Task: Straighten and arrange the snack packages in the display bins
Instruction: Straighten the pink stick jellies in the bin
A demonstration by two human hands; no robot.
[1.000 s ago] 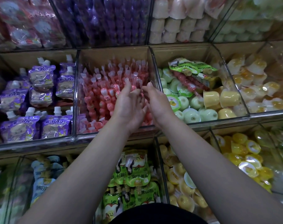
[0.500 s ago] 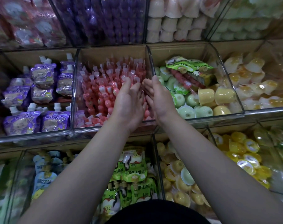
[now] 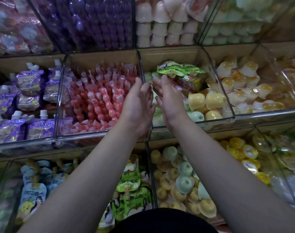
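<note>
Clear display bins fill the shelf. The middle bin holds several pink bead-shaped jelly sticks (image 3: 99,100) standing in rows. The bin to its right holds green and yellow jelly cups (image 3: 205,101), with green pouches (image 3: 173,69) and a red stick pack (image 3: 180,86) lying on top. My left hand (image 3: 136,105) hovers with straight fingers above the divider (image 3: 140,64) between these bins. My right hand (image 3: 168,98) faces it, palm inward, over the left side of the cup bin, its fingertips near the red stick pack. Neither hand holds anything.
Purple spout pouches (image 3: 27,101) fill the left bin. Orange-white jelly cups (image 3: 247,88) lie in the right bin. The lower row has blue pouches (image 3: 34,190), green pouches (image 3: 129,182) and mixed cups (image 3: 182,182). Upper bins hold purple sticks and pale cups.
Both hands have shifted right, from over the pink jelly sticks to the divider and the cup bin, staying palm to palm. The view has tilted slightly.
</note>
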